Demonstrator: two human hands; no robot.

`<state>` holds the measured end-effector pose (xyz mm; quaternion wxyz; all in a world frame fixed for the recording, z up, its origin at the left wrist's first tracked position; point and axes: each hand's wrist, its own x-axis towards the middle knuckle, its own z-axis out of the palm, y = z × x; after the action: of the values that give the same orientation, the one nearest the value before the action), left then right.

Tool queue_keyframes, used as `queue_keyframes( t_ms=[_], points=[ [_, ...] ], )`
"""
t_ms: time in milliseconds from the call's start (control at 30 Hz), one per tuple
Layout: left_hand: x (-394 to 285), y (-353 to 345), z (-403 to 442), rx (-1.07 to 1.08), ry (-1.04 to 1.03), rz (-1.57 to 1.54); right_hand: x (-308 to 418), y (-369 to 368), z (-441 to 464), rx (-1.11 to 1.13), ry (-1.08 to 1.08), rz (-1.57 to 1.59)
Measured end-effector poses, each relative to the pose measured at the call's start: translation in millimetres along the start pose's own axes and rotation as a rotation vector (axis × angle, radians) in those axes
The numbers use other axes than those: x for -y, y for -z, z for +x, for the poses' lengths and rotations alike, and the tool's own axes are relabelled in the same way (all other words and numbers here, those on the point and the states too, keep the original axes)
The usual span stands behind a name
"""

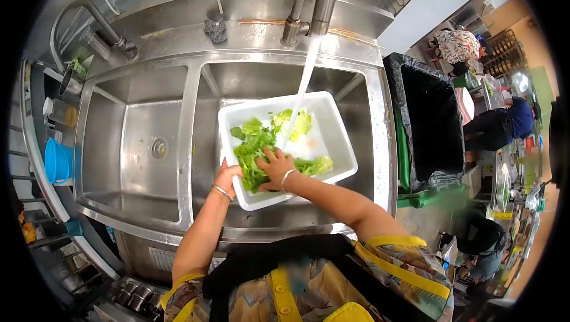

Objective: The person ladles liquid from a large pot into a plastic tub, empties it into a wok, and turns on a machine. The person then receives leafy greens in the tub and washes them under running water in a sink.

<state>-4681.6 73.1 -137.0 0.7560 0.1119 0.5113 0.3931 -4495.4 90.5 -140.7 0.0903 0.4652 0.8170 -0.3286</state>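
A white plastic tub [341,135] sits tilted at an angle in the right sink basin [205,102]. Leafy green lettuce [252,138] lies inside it, with paler leaves near the back and right. My left hand [227,178] grips the tub's left wall, its thumb on the rim. Inside the tub, my right hand [275,169] rests on the leaves with fingers spread. Water [306,73] runs from the faucet [325,7] into the tub beside my right hand.
Left of the tub is a second sink basin [151,120] with a drain. A black-lined bin [430,126] stands at the right, with several people farther off. A dark scouring pad [215,31] lies on the back ledge. A blue container [57,160] is at far left.
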Motion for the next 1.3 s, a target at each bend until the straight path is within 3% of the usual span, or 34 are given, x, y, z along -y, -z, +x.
queue_keyframes(
  t_ms=[33,100,200,233,333,367,433,500,567,600,633,700,767,800,867,900,967,1033,1100,1133,1167,1200,1233,1267,1300],
  points=[
    [8.0,3.8,-0.8,0.01,0.0,0.015,-11.2,-7.4,-1.6,0.005,0.081,-0.057],
    [9.2,-3.7,-14.7,-0.005,-0.008,-0.046,-57.1,-22.7,9.5,-0.017,-0.063,-0.005],
    [20.1,4.7,-13.1,0.013,0.042,-0.078,-81.3,-8.6,22.7,-0.367,-0.536,0.192],
    [21.5,3.0,-8.4,0.018,0.053,-0.085,-58.1,-12.0,42.3,-0.415,-0.671,0.064],
    [12.4,-3.8,9.2,-0.05,0.008,0.019,-18.6,-36.2,53.1,-0.482,-0.183,0.197],
    [13.2,-0.8,10.7,-0.053,0.014,0.025,-21.6,-37.6,51.0,-0.481,-0.188,0.205],
    [17.0,11.2,12.7,-0.032,-0.017,-0.005,-35.2,-41.1,37.4,-0.309,0.148,-0.023],
    [22.3,25.3,18.0,-0.059,-0.023,-0.036,-63.5,-32.8,30.6,-0.348,-0.102,-0.218],
    [23.2,35.9,25.1,-0.119,0.06,0.031,-75.8,-39.4,31.2,-0.405,-0.485,0.047],
    [24.4,38.8,31.3,-0.155,0.038,0.033,-74.5,-49.1,34.8,-0.397,-0.488,0.043],
    [29.8,46.0,38.5,-0.155,0.044,0.029,-70.8,-65.3,41.5,-0.255,-0.337,0.053],
    [41.5,66.7,56.9,-0.227,0.027,0.239,-59.2,-64.4,26.7,-0.046,0.055,0.01],
    [50.4,85.7,62.8,-0.324,0.036,0.296,-93.5,-108.8,20.8,-0.117,-0.061,-0.125],
    [51.6,88.0,62.8,-0.402,0.034,0.468,-100.7,-110.2,22.9,-0.116,-0.05,-0.123],
    [55.7,84.8,59.7,-0.493,0.044,0.643,-105.5,-112.4,28.9,0.07,-0.584,0.204],
    [64.5,79.5,58.1,-0.596,-0.138,1.022,-93.6,-122.7,32.4,0.082,-0.582,0.212],
    [70.8,55.2,57.5,-0.755,-0.546,1.764,-60.0,-129.8,39.1,0.16,-0.345,0.197],
    [59.0,40.0,55.1,-0.647,-0.51,1.806,-80.3,-135.9,44.4,0.206,-0.21,0.171],
    [48.9,41.7,66.5,-0.54,-0.471,1.836,-122.9,-147.8,56.8,-0.164,-0.302,0.346],
    [46.6,49.7,75.3,-0.338,-0.642,2.017,-123.2,-137.2,54.7,-0.405,-0.43,0.383],
    [47.5,53.1,83.5,-0.119,-0.818,2.176,-123.7,-132.9,59.9,-0.399,-0.43,0.374],
    [55.8,50.0,92.3,-0.202,-0.662,1.953,-119.9,-128.8,72.7,-0.405,-0.521,0.358],
    [63.7,46.4,107.7,-0.207,-0.663,1.948,-111.5,-124.4,83.7,-0.411,-0.612,0.342],
    [71.8,42.0,126.8,-0.297,-0.503,1.839,-95.4,-119.9,90.7,-0.247,-0.631,0.253],
    [79.9,38.3,141.2,-0.372,-0.342,1.724,-90.9,-129.2,91.5,-0.239,-0.64,0.251]
  ],
)
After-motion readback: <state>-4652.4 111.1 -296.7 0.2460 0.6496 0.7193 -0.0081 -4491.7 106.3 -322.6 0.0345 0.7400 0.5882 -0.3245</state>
